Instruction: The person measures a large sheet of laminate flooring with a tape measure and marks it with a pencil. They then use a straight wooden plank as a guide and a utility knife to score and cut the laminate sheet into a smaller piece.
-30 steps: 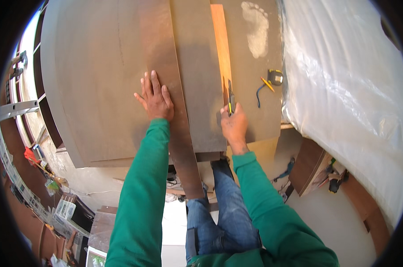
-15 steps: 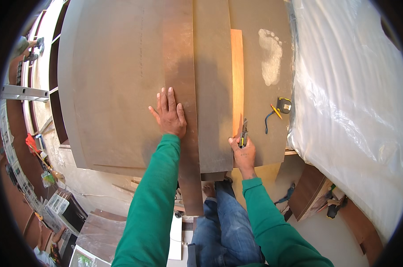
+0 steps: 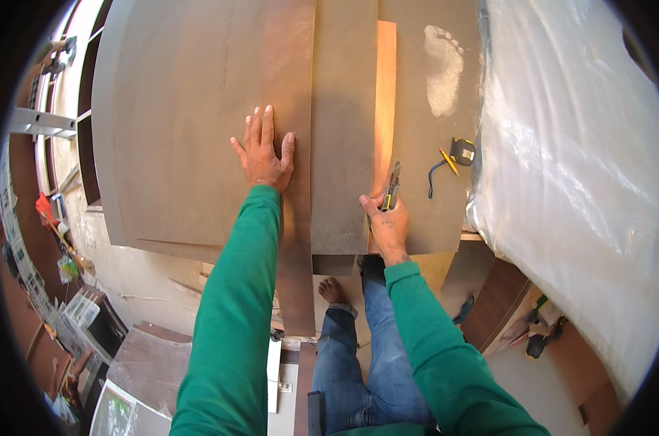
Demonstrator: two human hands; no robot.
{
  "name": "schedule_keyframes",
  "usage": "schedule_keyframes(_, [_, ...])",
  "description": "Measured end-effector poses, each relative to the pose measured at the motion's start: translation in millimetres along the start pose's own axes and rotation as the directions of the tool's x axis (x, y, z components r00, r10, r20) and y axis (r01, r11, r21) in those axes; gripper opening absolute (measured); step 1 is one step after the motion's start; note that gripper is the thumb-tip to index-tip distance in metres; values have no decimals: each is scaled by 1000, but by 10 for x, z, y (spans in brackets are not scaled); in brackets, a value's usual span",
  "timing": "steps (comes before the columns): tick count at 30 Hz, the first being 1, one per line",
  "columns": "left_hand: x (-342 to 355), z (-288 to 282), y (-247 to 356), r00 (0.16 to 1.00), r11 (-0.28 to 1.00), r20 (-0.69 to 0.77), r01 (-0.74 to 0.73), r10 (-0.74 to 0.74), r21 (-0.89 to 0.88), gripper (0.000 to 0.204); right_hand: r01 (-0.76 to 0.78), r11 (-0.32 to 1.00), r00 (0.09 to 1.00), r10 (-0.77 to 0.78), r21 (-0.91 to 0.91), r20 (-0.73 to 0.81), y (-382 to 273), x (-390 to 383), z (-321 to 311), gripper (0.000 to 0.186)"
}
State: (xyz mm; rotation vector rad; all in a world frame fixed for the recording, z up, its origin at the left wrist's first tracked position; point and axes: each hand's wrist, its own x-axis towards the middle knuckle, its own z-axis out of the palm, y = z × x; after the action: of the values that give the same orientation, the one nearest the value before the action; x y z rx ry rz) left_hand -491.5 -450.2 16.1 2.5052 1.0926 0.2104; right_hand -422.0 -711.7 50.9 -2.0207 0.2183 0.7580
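Head view: right hand (image 3: pixel 389 224) wraps tight around a utility knife (image 3: pixel 390 195), blade forward, by the orange wood strip's (image 3: pixel 385 102) near end; left hand (image 3: pixel 265 158) spreads flat on brown boards (image 3: pixel 291 80); rightward, tape measure (image 3: pixel 462 152), pencil (image 3: pixel 448 161), then tools (image 3: pixel 539 340) in or beside a brown box (image 3: pixel 495 301), unclear which.

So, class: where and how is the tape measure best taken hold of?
Probably by the boxy body of the tape measure, from above and slightly right: its opposite sides suit a pinch, while the yellow pencil and blue cord lie on its left. The right hand holds the cutter, so it would need freeing first.
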Motion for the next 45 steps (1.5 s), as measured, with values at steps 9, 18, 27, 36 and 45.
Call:
schedule_keyframes(9, [-44, -46, -24, 999, 994, 16, 32, -34, 103, 83, -38, 986, 997, 26, -160, -75, -16, -115, -327, 44])
schedule_keyframes(18, [93, -91, 568, 963, 956, 102, 230, -251, 179, 119, 278, 677, 905, -423, -681, -52, 431, 345, -1301, 51])
schedule_keyframes(27, [-336, -283, 193, 914, 928, -158, 370, -373, -48, 102, -407, 888, 911, 378, 212, 166, 628, -563, -737, 46])
schedule_keyframes(36, [-2320, -524, -717, 275, 85, 379, 890, -884, -448, 60, -690, 502, 691, 672, 522, 268, 671, -839, -406, 76])
schedule_keyframes(45, [-2118, -594, -558, 193, -116, 679, 917, -708, -382, 41, -669, 399, 691, 646, 627, 325, 706, -818, -352, 78])
